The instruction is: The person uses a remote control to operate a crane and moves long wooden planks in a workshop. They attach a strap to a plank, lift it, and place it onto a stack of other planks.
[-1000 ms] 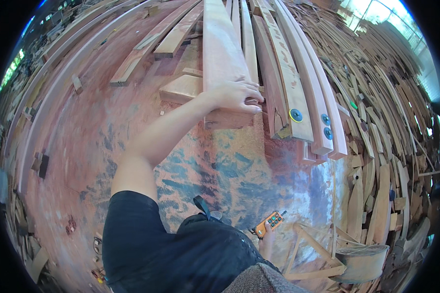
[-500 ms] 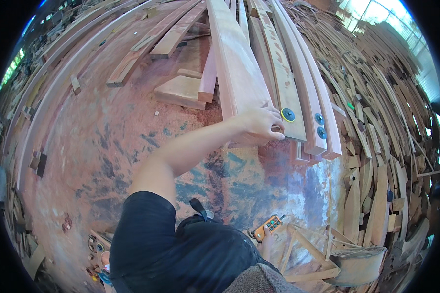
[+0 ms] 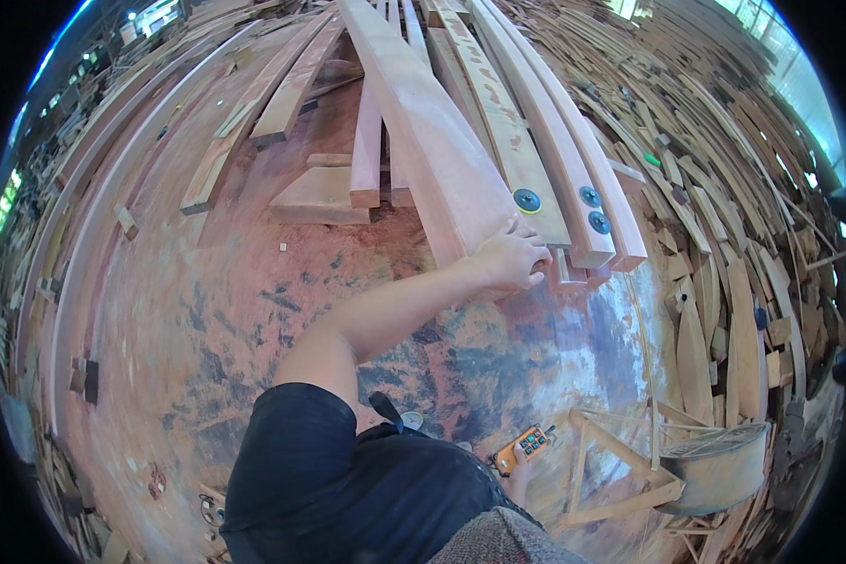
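My left hand (image 3: 512, 256) lies at the near end of a wide pinkish wooden beam (image 3: 432, 122), its fingers curled around the corner. Beside that end, on the right, is a brown board (image 3: 498, 103) with a round black disc with a yellow rim (image 3: 526, 200) on it. In my right hand (image 3: 520, 473), low and near my body, is an orange remote control (image 3: 521, 451) with several buttons. The hand's fingers are partly hidden behind the remote.
Two more black discs (image 3: 589, 196) sit on a thick beam (image 3: 555, 141) at right. Shorter planks (image 3: 324, 195) lie on the stained floor at left. Timber is piled along the right (image 3: 714, 273). A wooden frame (image 3: 625, 508) and a round drum (image 3: 714, 475) stand at lower right.
The view has shifted, moving the boards left and up. Relative to the disc board, my left hand and the wide beam's near end have come closer to me. My right hand still holds the remote.
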